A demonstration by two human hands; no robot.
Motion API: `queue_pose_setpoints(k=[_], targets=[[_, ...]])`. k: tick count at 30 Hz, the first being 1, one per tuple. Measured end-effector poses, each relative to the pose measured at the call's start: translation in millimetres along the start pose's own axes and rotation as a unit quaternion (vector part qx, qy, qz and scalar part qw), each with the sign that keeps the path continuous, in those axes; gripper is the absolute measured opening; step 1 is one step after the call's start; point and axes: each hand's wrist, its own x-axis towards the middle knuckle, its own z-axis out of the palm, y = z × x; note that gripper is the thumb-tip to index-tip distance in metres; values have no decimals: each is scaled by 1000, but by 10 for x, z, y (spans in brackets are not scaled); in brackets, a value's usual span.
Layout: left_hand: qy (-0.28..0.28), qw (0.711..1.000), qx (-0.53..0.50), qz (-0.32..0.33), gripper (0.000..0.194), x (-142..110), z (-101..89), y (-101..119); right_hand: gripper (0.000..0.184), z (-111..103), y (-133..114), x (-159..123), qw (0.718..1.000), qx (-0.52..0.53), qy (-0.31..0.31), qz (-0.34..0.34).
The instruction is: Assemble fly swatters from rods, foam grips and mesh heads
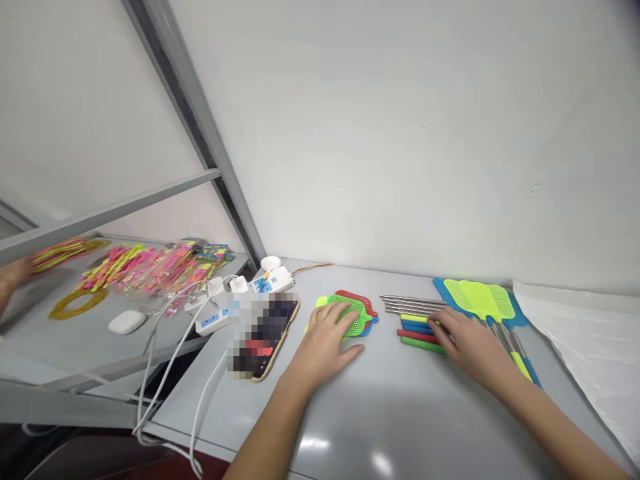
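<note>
My left hand [323, 340] lies over a small pile of plastic fly swatter heads, its fingers spread and thumb apart. A green mesh head [355, 321] is on top, with a red one [357, 298] behind it and some blue and yellow showing at the edges. My right hand [465, 340] is at the right end of a row of coloured handle tubes; its thumb and fingers close around the yellow tube [414, 319] and blue one. Nearer me lie a red tube [417, 335] and a green tube [423, 345]. Several thin metal rods [407, 304] lie behind them.
Fly swatters with a yellow head [477, 300] over blue ones lie at right, beside a white plastic sheet [575, 333]. A phone [270, 340], power strips [213, 321] and white cables [173, 353] are at left. Beyond the frame, another person's hand [13, 277] is near colourful packs [165, 267].
</note>
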Motion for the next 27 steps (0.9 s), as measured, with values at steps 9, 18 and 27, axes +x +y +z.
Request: queue_pose_setpoints(k=[9,18,27], targets=[[51,999,6,-1,23,-13,54,13,26,249,59,1098,993,45,-94,-58],[-14,991,50,120,14,220,491,597,17,328,27,1250,984,51,-125,-120],[-13,990,102,100,11,373,708,766,22,323,47,1255,982,47,-142,-118]])
